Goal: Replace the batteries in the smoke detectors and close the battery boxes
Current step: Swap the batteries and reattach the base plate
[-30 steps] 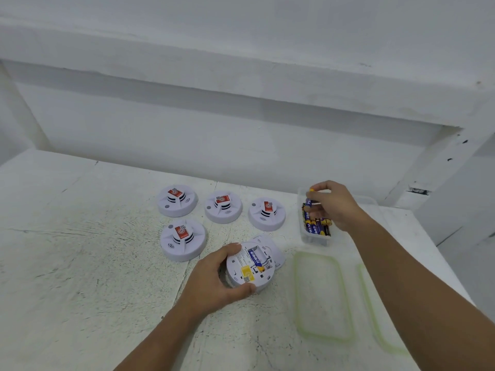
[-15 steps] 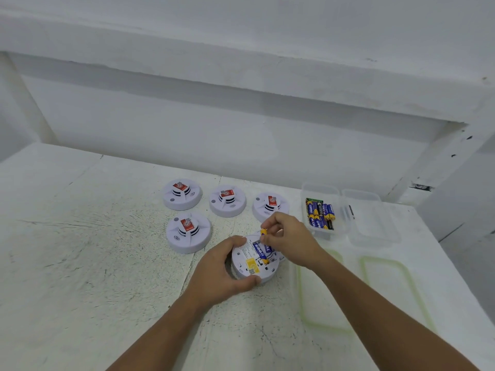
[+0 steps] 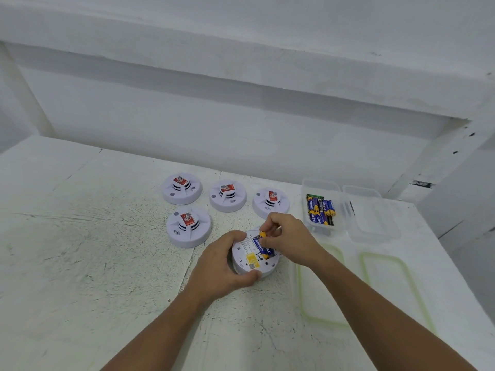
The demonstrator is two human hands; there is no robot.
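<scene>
**Battery going into detector**

Fingers of left hand (image 3: 222, 266) curl round the upturned detector (image 3: 250, 263) on the tabletop (image 3: 107, 263). The right hand (image 3: 290, 236) pinches a battery (image 3: 262, 245) by its yellow end, at the bay. I judge it light, stiff and slick: grip near the ends.

The left hand (image 3: 222, 263) covers the left rim of the overturned smoke detector (image 3: 251, 266) at lower centre. The right hand (image 3: 290, 236) hides its upper right rim and part of the battery (image 3: 263, 246); whether this battery is seated cannot be determined. Print on the yellow label (image 3: 251, 259) and on the red labels (image 3: 186, 219) of the detectors above is too small to read. Both forearms are cut off by the bottom edge. The batteries in the clear container (image 3: 321, 227), right of centre, cannot be counted. A thin dark item (image 3: 351, 208) in the adjacent container (image 3: 375, 231) is too small to identify.
</scene>
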